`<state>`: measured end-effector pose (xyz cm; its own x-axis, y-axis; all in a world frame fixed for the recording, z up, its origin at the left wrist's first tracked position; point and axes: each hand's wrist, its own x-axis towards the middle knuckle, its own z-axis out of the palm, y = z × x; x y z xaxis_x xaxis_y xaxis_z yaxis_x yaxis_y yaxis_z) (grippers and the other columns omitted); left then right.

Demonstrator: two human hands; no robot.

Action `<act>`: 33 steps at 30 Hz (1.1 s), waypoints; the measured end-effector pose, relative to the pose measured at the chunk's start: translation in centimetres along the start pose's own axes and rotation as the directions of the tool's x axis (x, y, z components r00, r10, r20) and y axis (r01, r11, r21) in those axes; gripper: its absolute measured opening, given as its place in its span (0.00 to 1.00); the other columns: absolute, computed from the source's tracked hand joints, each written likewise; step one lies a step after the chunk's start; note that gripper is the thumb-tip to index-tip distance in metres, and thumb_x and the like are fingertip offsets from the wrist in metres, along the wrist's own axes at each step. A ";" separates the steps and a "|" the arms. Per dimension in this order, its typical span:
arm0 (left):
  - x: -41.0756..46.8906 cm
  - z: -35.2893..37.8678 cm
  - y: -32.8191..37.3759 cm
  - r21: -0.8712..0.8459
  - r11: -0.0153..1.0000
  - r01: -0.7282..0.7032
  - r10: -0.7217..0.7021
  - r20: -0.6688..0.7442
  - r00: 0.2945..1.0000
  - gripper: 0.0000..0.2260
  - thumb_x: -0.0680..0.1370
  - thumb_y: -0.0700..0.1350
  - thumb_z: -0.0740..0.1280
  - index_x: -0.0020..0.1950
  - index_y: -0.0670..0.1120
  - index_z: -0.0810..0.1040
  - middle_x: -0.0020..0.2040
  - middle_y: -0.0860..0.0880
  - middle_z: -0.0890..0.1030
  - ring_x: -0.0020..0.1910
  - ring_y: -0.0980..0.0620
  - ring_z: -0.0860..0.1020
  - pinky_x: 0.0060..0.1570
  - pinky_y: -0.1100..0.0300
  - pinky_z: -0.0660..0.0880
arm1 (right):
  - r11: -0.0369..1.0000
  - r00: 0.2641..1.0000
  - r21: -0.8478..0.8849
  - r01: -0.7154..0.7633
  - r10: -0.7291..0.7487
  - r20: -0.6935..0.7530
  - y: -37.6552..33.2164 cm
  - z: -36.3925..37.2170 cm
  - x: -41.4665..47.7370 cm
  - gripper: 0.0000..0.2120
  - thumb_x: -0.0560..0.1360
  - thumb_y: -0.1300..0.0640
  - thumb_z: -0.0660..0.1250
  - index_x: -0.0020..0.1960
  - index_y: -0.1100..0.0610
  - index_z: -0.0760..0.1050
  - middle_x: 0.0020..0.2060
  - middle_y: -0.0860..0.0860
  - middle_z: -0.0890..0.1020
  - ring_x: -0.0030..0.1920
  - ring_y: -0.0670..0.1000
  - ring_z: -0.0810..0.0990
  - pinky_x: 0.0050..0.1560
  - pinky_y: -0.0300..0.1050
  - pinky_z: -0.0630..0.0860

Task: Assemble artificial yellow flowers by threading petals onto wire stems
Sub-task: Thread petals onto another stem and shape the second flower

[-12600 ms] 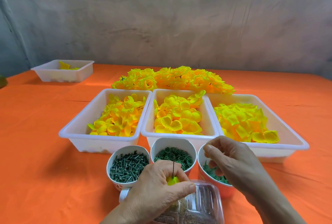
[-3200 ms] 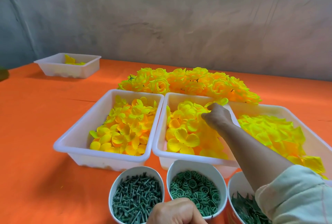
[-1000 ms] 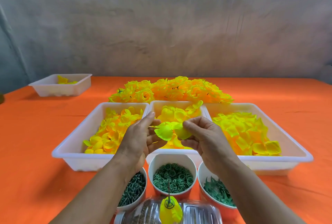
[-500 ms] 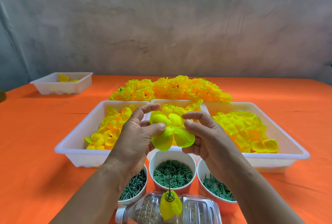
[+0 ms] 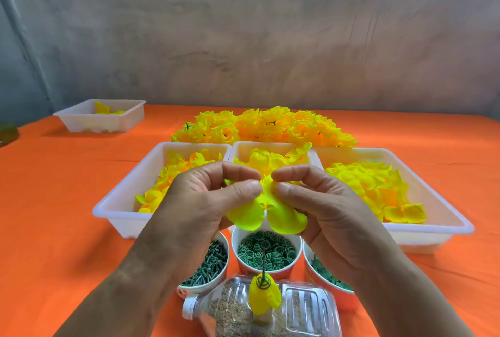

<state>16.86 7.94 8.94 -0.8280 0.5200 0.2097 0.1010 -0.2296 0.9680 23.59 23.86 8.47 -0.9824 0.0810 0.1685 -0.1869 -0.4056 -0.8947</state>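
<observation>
My left hand (image 5: 200,201) and my right hand (image 5: 324,206) pinch one yellow petal piece (image 5: 266,215) between thumbs and forefingers, held above the cups. Its two lower lobes hang down between my palms. Below it a thin wire stem (image 5: 263,262) stands upright from a plastic bottle (image 5: 270,309) lying on its side; a folded yellow petal (image 5: 264,296) and a green ring sit at the stem's base.
Three white trays of yellow petals: left (image 5: 130,190), middle (image 5: 270,146), right (image 5: 433,206). Finished yellow flowers (image 5: 265,125) are piled behind them. Three cups hold green pins (image 5: 208,263), green rings (image 5: 266,251) and green leaves (image 5: 324,274). A small white tray (image 5: 102,117) stands far left on the orange cloth.
Both hands have drawn closer together and lower, pinching the petal piece at its centre; its upper lobes are now hidden behind my fingers. The stem on the bottle has not moved.
</observation>
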 end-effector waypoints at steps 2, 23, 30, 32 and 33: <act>-0.7 -0.1 0.0 0.036 0.999 0.009 -0.009 0.002 1.000 0.08 0.61 0.43 0.76 0.39 0.51 0.85 0.35 0.47 0.82 0.31 0.50 0.80 0.31 0.58 0.76 | 1.000 1.000 0.003 -0.024 0.024 0.014 0.1 0.2 -0.7 0.07 0.63 0.62 0.72 0.41 0.56 0.82 0.37 0.56 0.83 0.32 0.51 0.82 0.29 0.42 0.78; -3.2 -0.2 -2.6 0.033 0.978 0.206 -0.207 0.021 0.978 0.18 0.51 0.45 0.77 0.40 0.47 0.85 0.35 0.42 0.78 0.36 0.43 0.77 0.36 0.54 0.78 | 0.981 0.982 -0.055 -0.188 0.186 -0.043 2.4 -0.2 -3.0 0.08 0.63 0.64 0.72 0.40 0.54 0.83 0.38 0.57 0.81 0.35 0.53 0.77 0.34 0.45 0.74; -3.0 -0.3 -2.8 0.067 0.978 0.196 -0.198 0.015 0.980 0.20 0.51 0.48 0.77 0.41 0.48 0.85 0.37 0.40 0.78 0.38 0.42 0.76 0.44 0.49 0.75 | 0.982 0.985 -0.073 -0.173 0.172 -0.031 2.4 -0.3 -3.0 0.09 0.62 0.64 0.71 0.39 0.53 0.83 0.37 0.56 0.81 0.34 0.53 0.78 0.34 0.46 0.73; -3.0 -0.3 -2.8 0.073 0.979 0.192 -0.193 0.010 0.981 0.20 0.51 0.48 0.77 0.41 0.49 0.85 0.38 0.40 0.78 0.39 0.42 0.76 0.45 0.47 0.74 | 0.983 0.986 -0.082 -0.164 0.161 -0.032 2.4 -0.3 -3.0 0.09 0.62 0.64 0.72 0.39 0.53 0.83 0.36 0.56 0.81 0.33 0.53 0.78 0.34 0.46 0.73; -3.0 -0.3 -2.9 0.071 0.979 0.191 -0.192 0.012 0.981 0.20 0.51 0.48 0.77 0.41 0.49 0.85 0.38 0.40 0.79 0.39 0.42 0.76 0.44 0.48 0.75 | 0.984 0.987 -0.086 -0.159 0.157 -0.033 2.4 -0.3 -3.0 0.09 0.62 0.64 0.72 0.39 0.53 0.83 0.36 0.57 0.82 0.33 0.53 0.78 0.34 0.46 0.72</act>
<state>18.85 6.76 5.50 -0.8253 0.5642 0.0214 -0.0200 -0.0671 0.9975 26.07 22.91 5.71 -0.9988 0.0464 0.0126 -0.0273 -0.3336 -0.9423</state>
